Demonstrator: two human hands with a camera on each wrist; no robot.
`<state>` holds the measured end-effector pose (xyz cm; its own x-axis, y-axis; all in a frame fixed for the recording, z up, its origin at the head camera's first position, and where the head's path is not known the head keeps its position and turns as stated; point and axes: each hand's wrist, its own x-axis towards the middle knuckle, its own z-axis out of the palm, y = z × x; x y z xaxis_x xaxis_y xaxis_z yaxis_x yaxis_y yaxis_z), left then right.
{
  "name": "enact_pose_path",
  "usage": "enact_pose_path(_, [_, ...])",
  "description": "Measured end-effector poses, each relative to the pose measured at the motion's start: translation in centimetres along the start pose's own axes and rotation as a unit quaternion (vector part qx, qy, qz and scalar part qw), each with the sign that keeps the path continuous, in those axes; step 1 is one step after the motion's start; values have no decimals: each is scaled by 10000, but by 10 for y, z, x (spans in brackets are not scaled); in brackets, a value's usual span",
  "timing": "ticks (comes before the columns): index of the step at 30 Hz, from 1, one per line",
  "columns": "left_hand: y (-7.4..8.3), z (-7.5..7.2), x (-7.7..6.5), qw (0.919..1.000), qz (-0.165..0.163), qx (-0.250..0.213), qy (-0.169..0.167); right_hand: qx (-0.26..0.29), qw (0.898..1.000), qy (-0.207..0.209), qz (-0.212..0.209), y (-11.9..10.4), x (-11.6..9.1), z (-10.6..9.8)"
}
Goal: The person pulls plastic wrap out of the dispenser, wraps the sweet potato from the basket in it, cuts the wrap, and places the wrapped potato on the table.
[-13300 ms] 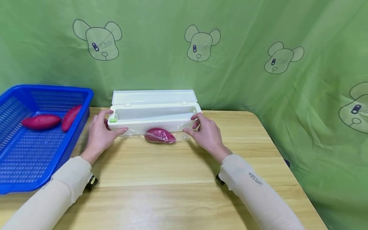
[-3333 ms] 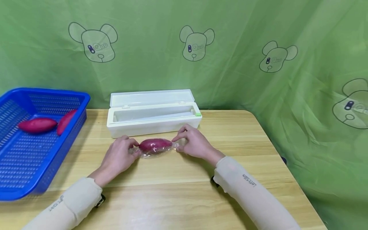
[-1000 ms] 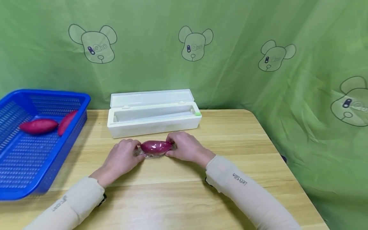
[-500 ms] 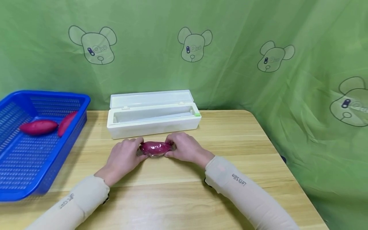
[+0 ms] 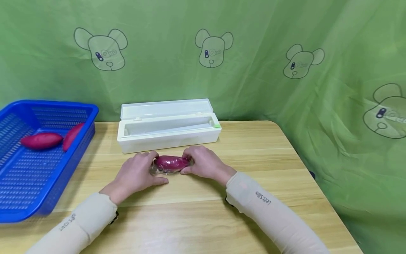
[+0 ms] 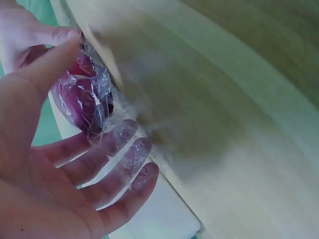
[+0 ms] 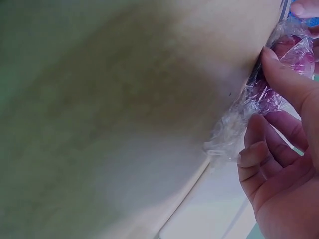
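Note:
A purple sweet potato (image 5: 172, 163) wrapped in clear cling film (image 7: 232, 127) lies across the wooden table in front of the white box. My right hand (image 5: 205, 163) grips its right end, thumb on the near side and fingers behind. At the other end is my left hand (image 5: 134, 175), its thumb stretched out away from the sweet potato along the table. In the left wrist view the left fingers (image 6: 117, 172) are spread and fairly straight, with loose film draped over their tips. Crumpled film also trails off the right end, beside the right fingers.
Just behind stands the white cling film box (image 5: 169, 137), lid raised, a green slider (image 5: 217, 126) at its right end. A blue basket (image 5: 52, 176) on the left holds two more sweet potatoes (image 5: 41, 140). A green curtain (image 5: 253, 81) hangs behind the table (image 5: 196, 225).
Earlier the film lay against the box; the wrapped sweet potato has since come nearer, and the green slider moved from left to right. Just now my left thumb has swung off the sweet potato.

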<state>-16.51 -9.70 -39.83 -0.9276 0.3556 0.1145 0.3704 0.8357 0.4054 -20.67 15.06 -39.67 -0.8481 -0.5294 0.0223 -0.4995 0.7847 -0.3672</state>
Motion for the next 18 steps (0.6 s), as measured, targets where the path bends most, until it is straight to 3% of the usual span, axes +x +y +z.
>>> enact_pose_path(4, [0, 1, -1, 9999, 94, -3, 128, 13, 10000, -51, 7, -1, 0, -1])
enact_pose_path(10, [1, 8, 1, 9972, 313, 392, 549, 59, 10000, -75, 1, -1, 1, -1])
enact_pose_path(18, [3, 9, 1, 9974, 199, 426, 553, 439, 9986, 95, 269, 7, -10, -13])
